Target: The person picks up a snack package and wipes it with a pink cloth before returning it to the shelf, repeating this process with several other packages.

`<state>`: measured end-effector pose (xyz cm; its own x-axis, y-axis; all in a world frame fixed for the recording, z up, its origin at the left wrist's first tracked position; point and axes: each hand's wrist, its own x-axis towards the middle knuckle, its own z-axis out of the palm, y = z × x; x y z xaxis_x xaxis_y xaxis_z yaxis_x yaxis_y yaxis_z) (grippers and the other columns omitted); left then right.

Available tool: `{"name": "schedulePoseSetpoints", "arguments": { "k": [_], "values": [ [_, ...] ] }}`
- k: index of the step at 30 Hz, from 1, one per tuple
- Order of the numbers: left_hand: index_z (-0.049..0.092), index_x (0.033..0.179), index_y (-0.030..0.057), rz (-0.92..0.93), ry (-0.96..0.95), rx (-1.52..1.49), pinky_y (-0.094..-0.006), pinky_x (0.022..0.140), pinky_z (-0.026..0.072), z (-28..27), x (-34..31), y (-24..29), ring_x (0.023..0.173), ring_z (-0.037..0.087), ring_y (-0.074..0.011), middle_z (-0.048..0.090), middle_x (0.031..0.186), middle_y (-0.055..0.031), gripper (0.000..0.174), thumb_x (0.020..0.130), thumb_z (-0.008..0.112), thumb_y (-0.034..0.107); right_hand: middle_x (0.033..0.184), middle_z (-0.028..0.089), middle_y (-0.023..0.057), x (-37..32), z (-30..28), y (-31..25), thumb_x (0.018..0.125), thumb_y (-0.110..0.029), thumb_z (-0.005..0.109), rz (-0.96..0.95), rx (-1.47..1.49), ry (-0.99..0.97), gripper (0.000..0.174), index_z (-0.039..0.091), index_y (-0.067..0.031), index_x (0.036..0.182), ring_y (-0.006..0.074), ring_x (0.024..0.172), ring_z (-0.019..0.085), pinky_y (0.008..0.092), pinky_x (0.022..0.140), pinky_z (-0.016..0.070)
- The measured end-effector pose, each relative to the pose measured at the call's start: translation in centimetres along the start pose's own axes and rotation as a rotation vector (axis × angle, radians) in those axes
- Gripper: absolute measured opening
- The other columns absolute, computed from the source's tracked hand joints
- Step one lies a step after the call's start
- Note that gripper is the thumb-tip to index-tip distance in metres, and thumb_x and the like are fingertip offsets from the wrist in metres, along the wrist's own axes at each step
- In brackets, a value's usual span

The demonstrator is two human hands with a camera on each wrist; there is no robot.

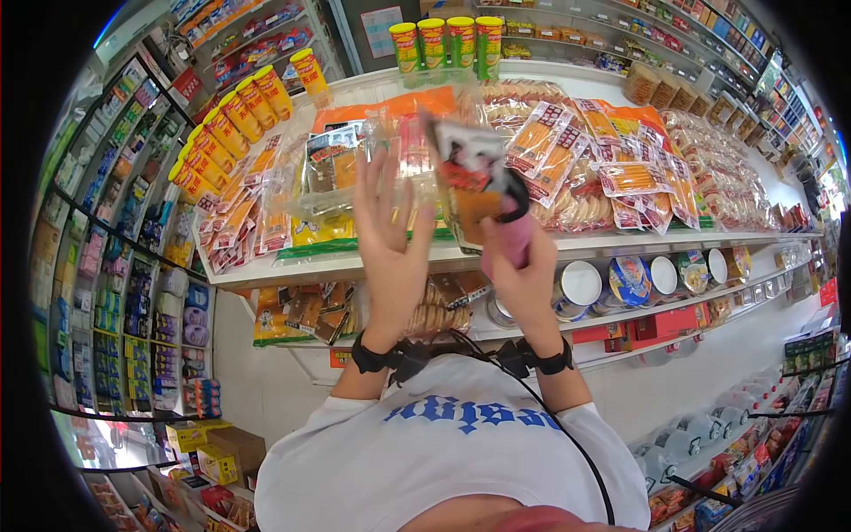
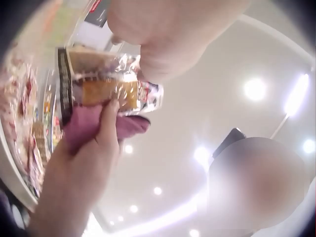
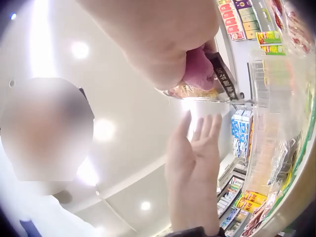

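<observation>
a white display counter (image 1: 317, 270) is spread with bagged snacks in a brightly lit shop; round ceiling lights (image 2: 255, 89) are seen overhead in the left wrist view. tall shelving (image 1: 97, 275) is packed with colourful goods at the left, and large clear bottles (image 1: 687, 441) are lined up along a low shelf at the lower right. a cardboard box (image 1: 244, 450) is set on the floor at the lower left, with yellow boxes beside it.

along the counter's left edge, yellow canisters (image 1: 238, 115) are stood in a row, and four green-and-yellow canisters (image 1: 433, 46) are placed at the back. a clear plastic bin (image 3: 266, 116) is set near the middle, with dark packets (image 1: 332, 173) seen within it. to its right, packs of orange sticks (image 1: 631, 178) are laid over bags of pale round snacks (image 1: 722, 168). on the shelf below, white-lidded tubs (image 1: 581, 279) are kept.

a snack packet (image 1: 470, 191), slightly blurred, is held above the counter by the right hand (image 1: 525, 282), a pink cloth (image 1: 512, 241) being gripped against it. the left hand (image 1: 394, 244) is held wide beside the packet, fingers extended; whether the packet is touched by it cannot be told.
</observation>
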<state>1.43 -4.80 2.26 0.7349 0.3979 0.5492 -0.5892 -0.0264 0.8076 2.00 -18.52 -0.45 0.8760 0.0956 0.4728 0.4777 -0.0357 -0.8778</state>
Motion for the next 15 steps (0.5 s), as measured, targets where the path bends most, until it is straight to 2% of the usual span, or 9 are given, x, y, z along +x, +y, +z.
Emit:
{"name": "schedulePoseSetpoints", "arguments": {
  "k": [1, 2, 3, 4, 6, 8, 11, 12, 15],
  "values": [
    [0.032, 0.149, 0.0051, -0.043, -0.024, -0.074, -0.0329, 0.108, 0.0368, -0.1, -0.3, -0.1, 0.132, 0.043, -0.0207, 0.044, 0.144, -0.0105, 0.059, 0.104, 0.037, 0.044, 0.114, 0.063, 0.0186, -0.5, 0.4, 0.0, 0.081, 0.002, 0.062, -0.121, -0.071, -0.046, 0.043, 0.056, 0.0023, 0.125, 0.0248, 0.102, 0.063, 0.0337, 0.084, 0.0501],
    [0.031, 0.149, 0.0056, -0.216, -0.142, -0.210, -0.0343, 0.110, 0.0354, -1.5, -1.2, -1.0, 0.134, 0.041, -0.0209, 0.042, 0.146, -0.0108, 0.060, 0.105, 0.034, 0.046, 0.122, 0.061, 0.0220, -0.9, 0.9, -0.1, 0.079, 0.006, 0.060, -0.240, -0.143, -0.096, 0.050, 0.054, 0.0022, 0.128, 0.0306, 0.110, 0.063, 0.0360, 0.089, 0.0498],
    [0.030, 0.149, 0.0061, -0.389, -0.255, -0.347, -0.0356, 0.112, 0.0341, -2.3, -2.3, -1.3, 0.135, 0.040, -0.0212, 0.039, 0.148, -0.0111, 0.061, 0.105, 0.031, 0.048, 0.140, 0.045, 0.0280, -0.4, 1.7, -2.3, 0.073, 0.006, 0.057, -0.259, -0.016, -0.267, 0.066, 0.047, 0.0018, 0.137, 0.0403, 0.133, 0.043, 0.0435, 0.108, 0.0360],
    [0.029, 0.149, 0.0050, -0.537, -0.260, -0.440, -0.0377, 0.114, 0.0311, -2.1, -2.5, 0.7, 0.136, 0.039, -0.0214, 0.039, 0.148, -0.0109, 0.067, 0.104, 0.022, 0.053, 0.144, 0.041, 0.0274, -0.9, 2.4, -2.8, 0.075, 0.002, 0.058, -0.321, -0.106, -0.277, 0.066, 0.045, 0.0022, 0.139, 0.0398, 0.137, 0.038, 0.0446, 0.111, 0.0315],
    [0.030, 0.149, 0.0038, -0.425, -0.426, -1.015, -0.0368, 0.114, 0.0309, -2.2, -2.6, -0.7, 0.136, 0.039, -0.0209, 0.040, 0.148, -0.0109, 0.069, 0.103, 0.020, 0.055, 0.147, 0.038, 0.0267, -1.1, 2.7, -3.5, 0.077, -0.004, 0.060, -0.412, -0.275, -0.243, 0.066, 0.042, 0.0033, 0.141, 0.0402, 0.140, 0.033, 0.0462, 0.113, 0.0273],
    [0.028, 0.149, 0.0020, -0.696, -0.293, -0.543, -0.0364, 0.114, 0.0298, -0.8, -2.6, 2.7, 0.136, 0.039, -0.0206, 0.039, 0.148, -0.0112, 0.072, 0.103, 0.016, 0.057, 0.146, 0.040, 0.0263, -0.2, 1.8, -3.7, 0.079, -0.009, 0.060, -0.463, -0.445, -0.160, 0.065, 0.042, 0.0046, 0.140, 0.0421, 0.139, 0.033, 0.0473, 0.112, 0.0280],
    [0.025, 0.150, 0.0026, -0.620, -0.413, -0.427, -0.0369, 0.115, 0.0290, -0.5, -3.4, 1.8, 0.136, 0.038, -0.0209, 0.037, 0.149, -0.0116, 0.074, 0.102, 0.015, 0.058, 0.146, 0.040, 0.0261, 2.3, 0.5, -2.0, 0.079, -0.013, 0.063, -0.452, -0.467, -0.048, 0.069, 0.041, 0.0056, 0.141, 0.0429, 0.137, 0.035, 0.0491, 0.110, 0.0299],
    [0.023, 0.150, 0.0029, -0.587, -0.437, -0.434, -0.0373, 0.115, 0.0284, -0.5, -3.4, 1.3, 0.137, 0.037, -0.0211, 0.036, 0.149, -0.0113, 0.074, 0.102, 0.014, 0.059, 0.141, 0.045, 0.0240, 2.7, 0.6, -1.6, 0.077, -0.015, 0.065, -0.367, -0.315, 0.008, 0.062, 0.049, 0.0045, 0.133, 0.0415, 0.134, 0.039, 0.0516, 0.108, 0.0310],
    [0.015, 0.152, 0.0037, -0.631, -0.513, -0.365, -0.0339, 0.114, 0.0280, -0.9, -3.0, 1.3, 0.138, 0.035, -0.0201, 0.033, 0.151, -0.0106, 0.082, 0.098, 0.017, 0.066, 0.131, 0.053, 0.0208, 2.6, 0.1, -2.7, 0.074, -0.015, 0.066, -0.613, -0.557, -0.227, 0.049, 0.058, 0.0025, 0.120, 0.0393, 0.128, 0.046, 0.0523, 0.107, 0.0334]
  ]
}}
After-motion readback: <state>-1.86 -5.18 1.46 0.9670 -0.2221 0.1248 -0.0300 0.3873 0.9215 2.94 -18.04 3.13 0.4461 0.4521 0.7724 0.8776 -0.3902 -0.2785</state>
